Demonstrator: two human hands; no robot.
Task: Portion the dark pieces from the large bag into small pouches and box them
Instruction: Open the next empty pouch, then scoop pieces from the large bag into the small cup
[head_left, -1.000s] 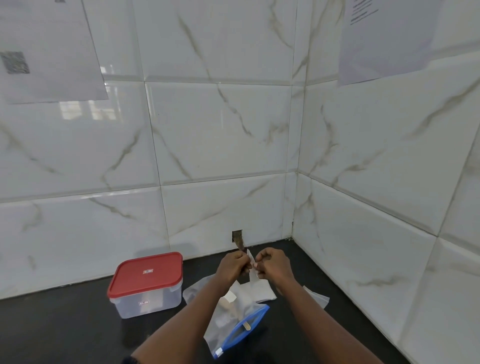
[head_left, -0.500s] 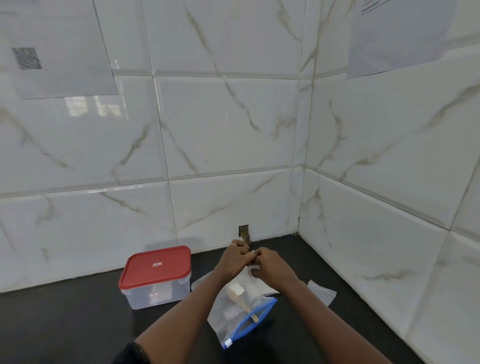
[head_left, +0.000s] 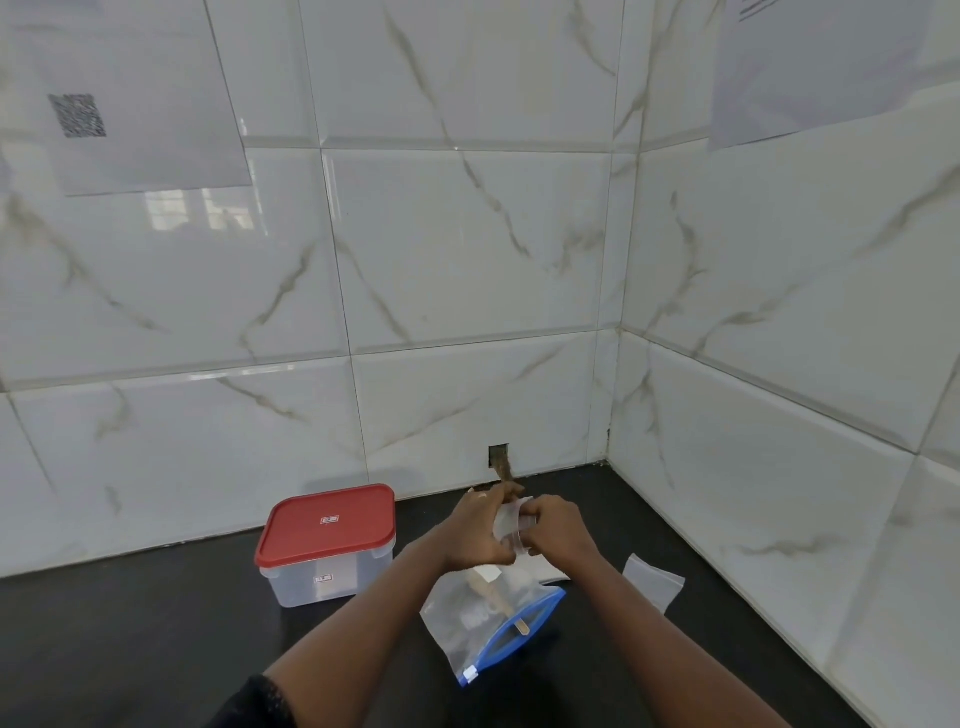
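Observation:
Both hands meet above the black counter, holding a small clear pouch (head_left: 511, 526) between them. My left hand (head_left: 480, 530) grips its left side and my right hand (head_left: 558, 525) pinches its right edge. Below them lies the large clear bag (head_left: 467, 623) with a blue zip strip, a wooden scoop (head_left: 491, 597) resting inside it. The clear box with a red lid (head_left: 327, 525) stands shut to the left. Dark pieces are not visible.
A spare small pouch (head_left: 653, 579) lies on the counter (head_left: 130, 649) near the right wall. More flat white pouches (head_left: 545, 569) sit under my hands. Tiled walls meet in a corner behind, with a small hole (head_left: 498, 457) at the base.
The head camera has shifted slightly. My hands have closed in on the small pouch and turned it, while the box and large bag stay in place.

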